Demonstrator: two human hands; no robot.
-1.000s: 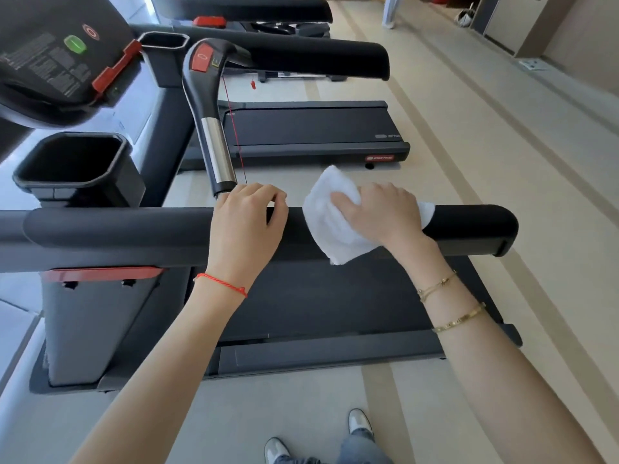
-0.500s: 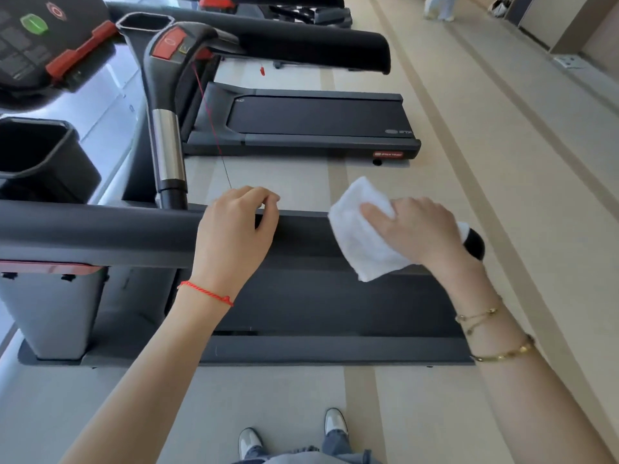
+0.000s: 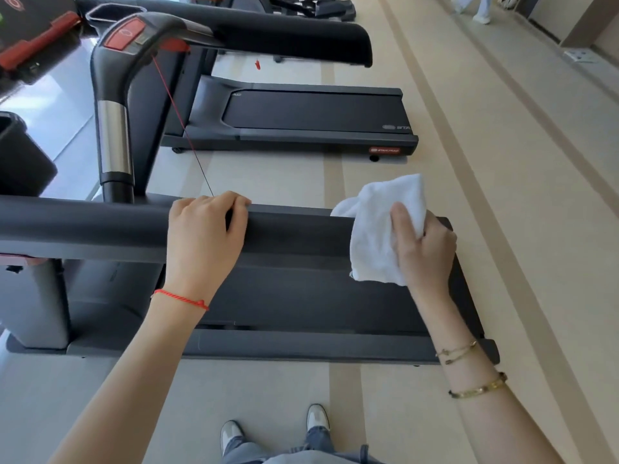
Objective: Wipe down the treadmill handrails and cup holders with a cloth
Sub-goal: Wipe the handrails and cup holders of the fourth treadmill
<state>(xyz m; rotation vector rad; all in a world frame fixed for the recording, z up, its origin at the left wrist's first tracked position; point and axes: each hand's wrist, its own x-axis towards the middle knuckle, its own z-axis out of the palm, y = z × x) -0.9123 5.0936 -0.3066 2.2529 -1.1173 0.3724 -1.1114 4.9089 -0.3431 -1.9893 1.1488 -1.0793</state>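
Note:
A black padded handrail point(image 3: 294, 234) runs left to right across the middle of the view. My left hand point(image 3: 204, 239) grips it from above, fingers curled over its far side. My right hand point(image 3: 423, 249) holds a white cloth point(image 3: 375, 236) wrapped over the rail's right end, which the cloth and hand hide. A black cup holder point(image 3: 20, 155) shows at the left edge. A second cup holder point(image 3: 114, 11) sits at the top left.
An upright grip point(image 3: 114, 139) with a silver band and a red button rises behind the rail, a thin red cord point(image 3: 181, 125) hanging from it. A second treadmill point(image 3: 311, 118) lies beyond. Its handrail point(image 3: 284, 35) crosses the top. My shoes point(image 3: 274, 430) stand on beige floor.
My right hand has slid the cloth rightward along the rail to its end and now wraps over the tip. The left hand has kept its grip. The view has shifted left and down.

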